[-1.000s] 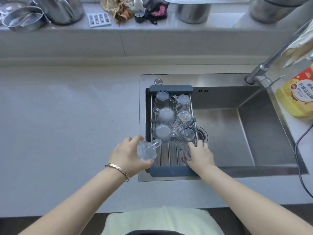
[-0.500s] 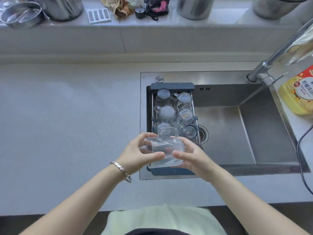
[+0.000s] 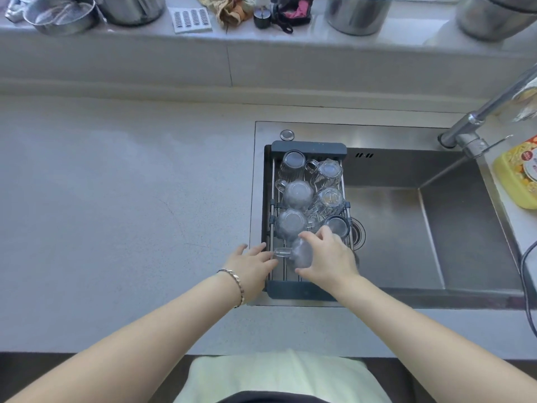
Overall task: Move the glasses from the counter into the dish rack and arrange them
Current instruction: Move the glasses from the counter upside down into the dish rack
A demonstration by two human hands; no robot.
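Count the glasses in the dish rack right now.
7 visible. Far row: two. Next row: two. Third row: two. Nearest: one under the right hand. That hand may hide another.

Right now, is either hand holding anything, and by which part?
The right hand grips a clear glass mug by its body, low over the near end of the dish rack. The left hand is open beside the mug's handle, holding nothing.

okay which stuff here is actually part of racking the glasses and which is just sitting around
In use: dish rack, racked glasses, glass mug under the right hand, left hand.

Lying about: yellow bottle, faucet, metal pots, strainer, cloth.
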